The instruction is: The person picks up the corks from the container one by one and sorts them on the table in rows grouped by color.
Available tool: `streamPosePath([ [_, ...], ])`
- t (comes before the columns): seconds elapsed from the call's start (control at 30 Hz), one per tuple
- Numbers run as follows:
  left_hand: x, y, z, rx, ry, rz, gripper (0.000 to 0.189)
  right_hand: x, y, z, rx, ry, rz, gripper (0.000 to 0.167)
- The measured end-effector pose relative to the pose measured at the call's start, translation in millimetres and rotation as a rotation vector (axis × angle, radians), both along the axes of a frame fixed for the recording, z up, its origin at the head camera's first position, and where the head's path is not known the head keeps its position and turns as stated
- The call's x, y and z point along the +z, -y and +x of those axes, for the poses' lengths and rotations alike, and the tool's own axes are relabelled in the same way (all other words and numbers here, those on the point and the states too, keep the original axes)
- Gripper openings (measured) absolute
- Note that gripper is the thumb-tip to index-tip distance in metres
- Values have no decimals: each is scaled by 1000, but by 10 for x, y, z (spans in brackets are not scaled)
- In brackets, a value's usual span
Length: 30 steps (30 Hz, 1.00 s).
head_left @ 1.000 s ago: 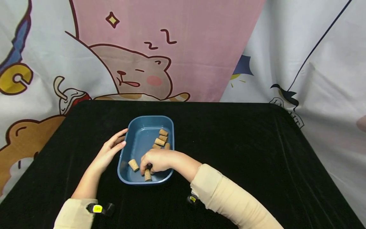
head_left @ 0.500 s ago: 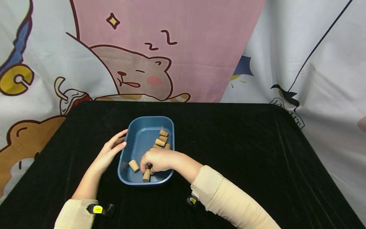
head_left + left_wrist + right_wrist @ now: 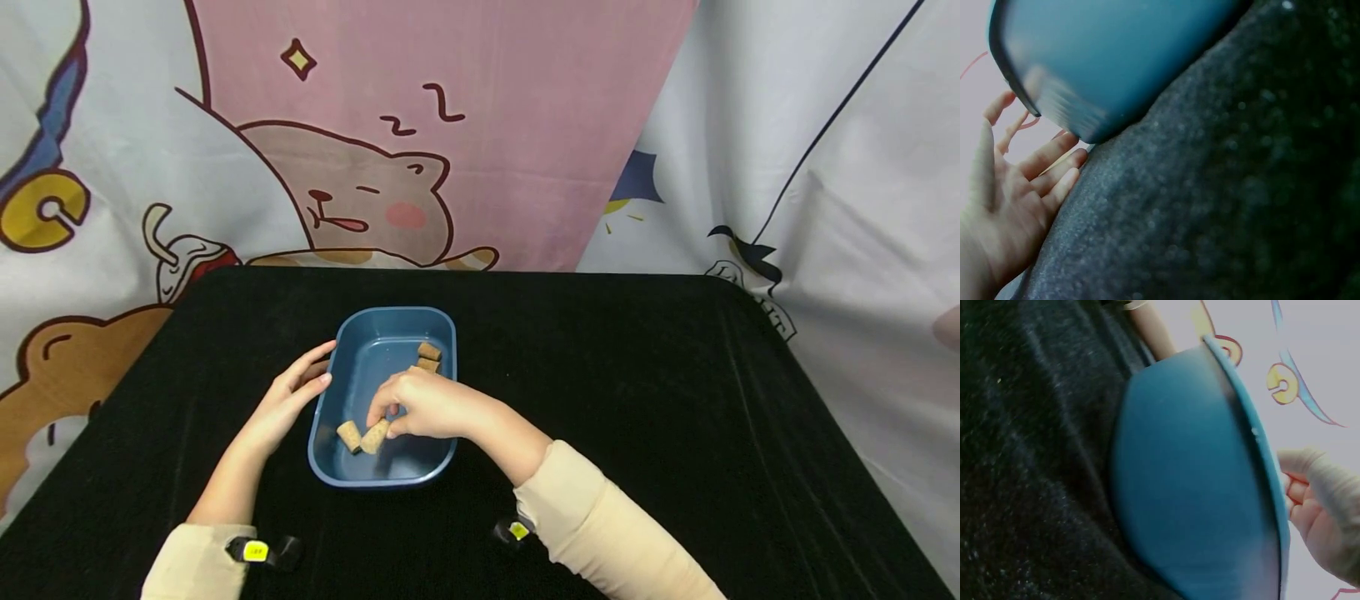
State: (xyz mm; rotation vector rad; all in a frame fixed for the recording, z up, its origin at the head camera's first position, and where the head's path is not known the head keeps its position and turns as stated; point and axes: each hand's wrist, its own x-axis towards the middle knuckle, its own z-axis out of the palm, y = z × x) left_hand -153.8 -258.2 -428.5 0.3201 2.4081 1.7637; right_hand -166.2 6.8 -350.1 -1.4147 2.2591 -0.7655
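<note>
A blue rectangular tray (image 3: 365,358) with raised walls holds several corks. Over its near half, my right hand (image 3: 431,403) pinches a tan cork (image 3: 374,437) between thumb and fingers. Close to the left of it another cork (image 3: 348,436) lies on the tray floor; whether the two touch, I cannot tell. More corks (image 3: 429,351) sit along the right wall, partly covered by my right hand. My left hand (image 3: 288,402) rests its extended fingertips against the tray's left side. In the right wrist view, the tray wall (image 3: 1191,469) hides my right fingertips and the cork.
Black cloth (image 3: 637,417) covers the table around the tray. Behind it hangs a white and pink curtain (image 3: 525,125) with cartoon figures. Both sleeves are cream, with a small dark device (image 3: 258,550) at the left cuff and another (image 3: 513,531) at the right.
My right hand has lifted the near cork off the tray floor and moved it up and slightly left, covering more of the corks behind. My left hand and the tray stay put.
</note>
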Motion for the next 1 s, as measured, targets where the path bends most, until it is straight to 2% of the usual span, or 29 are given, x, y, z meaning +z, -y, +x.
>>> streamPosePath([
  [0.33,-21,-12,-3,7,3,0,55,91,-201,71,-101,-51,-239,18],
  [0.57,-26,-15,1,5,-3,2,54,80,-351,124,-207,-99,-470,16],
  [0.77,-18,-26,0,7,-1,-5,55,89,-484,139,-370,-204,-577,18],
  [1.0,-2,-27,-3,19,-3,-3,54,28,-639,87,-568,-237,-610,15],
])
